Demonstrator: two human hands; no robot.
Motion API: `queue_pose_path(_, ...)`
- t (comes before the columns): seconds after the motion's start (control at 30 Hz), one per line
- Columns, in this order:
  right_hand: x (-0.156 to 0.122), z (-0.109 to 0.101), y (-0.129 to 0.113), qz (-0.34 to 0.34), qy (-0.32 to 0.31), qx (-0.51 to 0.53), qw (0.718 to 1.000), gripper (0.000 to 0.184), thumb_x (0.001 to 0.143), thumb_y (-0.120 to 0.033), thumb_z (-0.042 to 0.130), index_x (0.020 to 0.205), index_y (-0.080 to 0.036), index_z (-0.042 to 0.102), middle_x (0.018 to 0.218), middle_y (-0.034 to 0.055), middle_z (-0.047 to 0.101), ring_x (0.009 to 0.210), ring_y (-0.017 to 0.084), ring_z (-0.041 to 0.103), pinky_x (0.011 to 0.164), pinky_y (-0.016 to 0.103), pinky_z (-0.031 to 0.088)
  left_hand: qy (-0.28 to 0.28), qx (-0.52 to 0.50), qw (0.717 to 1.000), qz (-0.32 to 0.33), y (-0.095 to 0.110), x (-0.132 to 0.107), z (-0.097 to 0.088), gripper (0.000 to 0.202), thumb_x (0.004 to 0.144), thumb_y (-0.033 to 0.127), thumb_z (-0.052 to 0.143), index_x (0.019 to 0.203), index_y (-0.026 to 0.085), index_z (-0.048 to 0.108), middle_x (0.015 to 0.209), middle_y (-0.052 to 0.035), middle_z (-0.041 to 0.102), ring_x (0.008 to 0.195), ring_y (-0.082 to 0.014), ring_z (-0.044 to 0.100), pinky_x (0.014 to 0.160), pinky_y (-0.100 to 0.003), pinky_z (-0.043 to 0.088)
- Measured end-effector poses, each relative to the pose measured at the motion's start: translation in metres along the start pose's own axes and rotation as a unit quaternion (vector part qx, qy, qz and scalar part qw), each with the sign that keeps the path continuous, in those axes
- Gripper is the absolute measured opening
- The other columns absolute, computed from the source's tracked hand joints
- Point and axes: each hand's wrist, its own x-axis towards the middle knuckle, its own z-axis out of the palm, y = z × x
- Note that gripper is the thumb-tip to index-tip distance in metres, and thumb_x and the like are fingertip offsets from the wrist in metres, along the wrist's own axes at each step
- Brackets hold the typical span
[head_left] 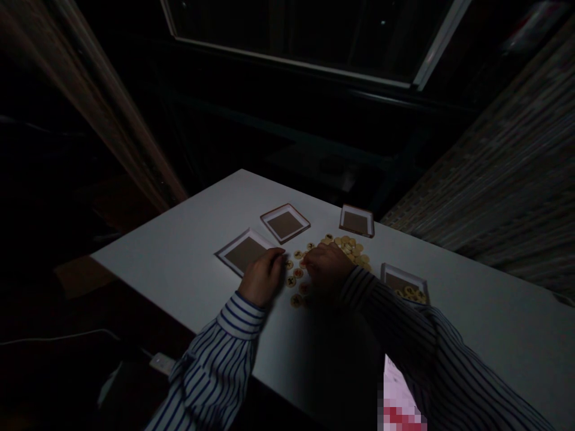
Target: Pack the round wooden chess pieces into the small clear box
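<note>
Both my hands rest on a white table point(188, 251) in dim light, in striped sleeves. My left hand point(264, 275) lies knuckles up beside a shallow square tray point(245, 252), its fingers curled toward small round yellow tokens point(294, 281) scattered between the hands. My right hand point(327, 263) is bent over the same tokens, fingertips pinched at one near its left edge. A heap of the tokens point(353, 248) lies just beyond the right hand. What the fingers hold is too dark to name.
Three more shallow trays stand on the table: one at the middle back point(284, 223), one further right point(356, 221), and one on the right with several tokens inside point(406, 286). A dark window is behind the table, a brick wall on the right.
</note>
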Motion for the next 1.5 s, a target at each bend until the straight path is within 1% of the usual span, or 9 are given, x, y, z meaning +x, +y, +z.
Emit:
queue_pose_path(0.3,-0.019,-0.001,0.012,-0.073,-0.084,-0.012,0.994,0.019,0.081,-0.028,0.045,0.091,-0.022,0.060,0.093,0.0053,0.062,0.092,0.018,0.049,0.071,0.032,0.030,-0.034,-0.029,0.999,0.016,0.004,-0.003,0.009,0.030,0.082,0.034,0.036,0.100,0.020,0.055,0.093,-0.0063,0.064,0.087,-0.0195,0.058,0.078,-0.031,0.044)
queue_pose_path(0.63,-0.019,0.008,0.007,-0.095,-0.083,-0.027,0.992,0.015,0.077,-0.024,0.046,0.083,-0.021,0.061,0.088,0.0059,0.063,0.090,0.020,0.050,0.071,0.033,0.032,-0.029,-0.017,0.999,0.025,0.010,-0.005,0.008,0.031,0.082,0.035,0.036,0.100,0.019,0.056,0.095,-0.0063,0.063,0.087,-0.0191,0.058,0.079,-0.031,0.043)
queue_pose_path(0.77,-0.020,0.006,0.007,-0.072,-0.063,0.034,0.995,0.017,0.076,-0.025,0.049,0.088,-0.020,0.061,0.090,0.0060,0.063,0.091,0.020,0.051,0.075,0.034,0.034,-0.026,-0.018,0.999,0.028,0.010,-0.006,0.009,0.030,0.082,0.034,0.036,0.100,0.019,0.055,0.096,-0.0064,0.063,0.088,-0.0188,0.058,0.079,-0.031,0.044)
queue_pose_path(0.87,-0.020,0.005,0.009,-0.011,-0.014,0.159,0.987,0.021,0.074,-0.027,0.052,0.091,-0.017,0.059,0.088,0.0054,0.062,0.083,0.017,0.053,0.071,0.029,0.038,-0.026,-0.017,0.999,0.036,0.011,-0.007,0.008,0.029,0.081,0.033,0.039,0.101,0.019,0.055,0.096,-0.0062,0.063,0.087,-0.0183,0.058,0.078,-0.031,0.044)
queue_pose_path(0.97,-0.021,0.005,0.011,0.070,0.022,0.340,0.938,0.020,0.073,-0.027,0.052,0.089,-0.016,0.056,0.078,0.0022,0.061,0.069,0.012,0.054,0.063,0.024,0.040,-0.030,-0.017,0.998,0.053,0.015,-0.008,0.008,0.027,0.078,0.031,0.045,0.101,0.019,0.054,0.094,-0.0057,0.063,0.086,-0.0177,0.058,0.078,-0.031,0.045)
queue_pose_path(1.1,-0.021,0.003,0.010,0.133,0.023,0.559,0.819,0.022,0.069,-0.031,0.055,0.085,-0.016,0.052,0.070,-0.0009,0.058,0.059,0.009,0.052,0.055,0.022,0.040,-0.017,-0.012,0.995,0.096,0.023,-0.009,0.011,0.029,0.075,0.029,0.051,0.102,0.019,0.053,0.096,-0.0057,0.062,0.089,-0.0177,0.057,0.079,-0.032,0.045)
queue_pose_path(1.17,-0.022,0.001,0.009,0.154,0.016,0.610,0.778,0.026,0.066,-0.035,0.059,0.084,-0.017,0.051,0.067,-0.0023,0.056,0.054,0.008,0.049,0.052,0.022,0.038,-0.005,-0.013,0.992,0.125,0.027,-0.009,0.014,0.030,0.073,0.027,0.054,0.102,0.019,0.053,0.096,-0.0054,0.061,0.090,-0.0176,0.056,0.079,-0.032,0.045)
queue_pose_path(1.37,-0.026,0.000,0.008,0.148,0.036,0.670,0.726,0.028,0.063,-0.037,0.063,0.080,-0.019,0.051,0.067,-0.0032,0.057,0.057,0.008,0.050,0.056,0.023,0.039,0.015,-0.010,0.983,0.185,0.035,-0.011,0.019,0.025,0.074,0.028,0.055,0.098,0.019,0.053,0.095,-0.0054,0.061,0.091,-0.0171,0.055,0.081,-0.033,0.045)
queue_pose_path(1.5,-0.027,0.002,0.007,0.152,0.031,0.677,0.719,0.028,0.062,-0.037,0.063,0.080,-0.019,0.051,0.061,-0.0047,0.055,0.054,0.008,0.050,0.055,0.023,0.039,0.027,-0.011,0.978,0.208,0.038,-0.012,0.021,0.024,0.075,0.026,0.054,0.097,0.019,0.054,0.095,-0.0052,0.061,0.091,-0.0166,0.054,0.082,-0.033,0.044)
